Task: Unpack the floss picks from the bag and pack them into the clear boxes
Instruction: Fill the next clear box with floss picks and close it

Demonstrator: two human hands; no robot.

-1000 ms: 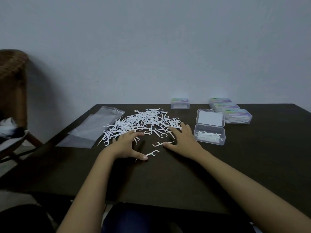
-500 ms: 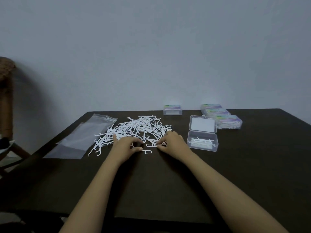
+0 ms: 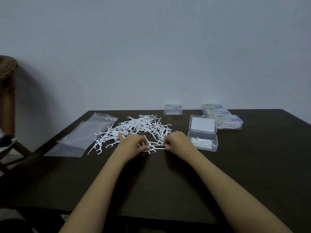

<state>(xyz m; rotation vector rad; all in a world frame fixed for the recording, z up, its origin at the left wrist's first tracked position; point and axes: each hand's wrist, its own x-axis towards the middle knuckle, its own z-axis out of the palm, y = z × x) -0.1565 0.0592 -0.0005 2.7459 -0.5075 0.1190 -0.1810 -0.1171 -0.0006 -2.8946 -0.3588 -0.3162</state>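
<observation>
A heap of white floss picks (image 3: 139, 127) lies on the dark table (image 3: 252, 165), right of the empty clear bag (image 3: 80, 138). At the heap's near edge my left hand (image 3: 133, 143) and my right hand (image 3: 176, 142) have curled fingers and pinch the two ends of a few floss picks (image 3: 155, 147) lined up between them. To the right of my right hand an open clear box (image 3: 202, 142) holds several picks; its lid (image 3: 203, 124) lies back flat.
Several shut boxes with coloured labels (image 3: 223, 117) are stacked at the back right; one more shut box (image 3: 173, 109) stands at the back centre. A wicker chair (image 3: 7, 101) stands off the table's left side. A plain wall rises behind.
Both hands went from lying spread at the heap's near edge to closing on loose picks and drawing together. They now hold a small bundle between them. The head tilted up.
</observation>
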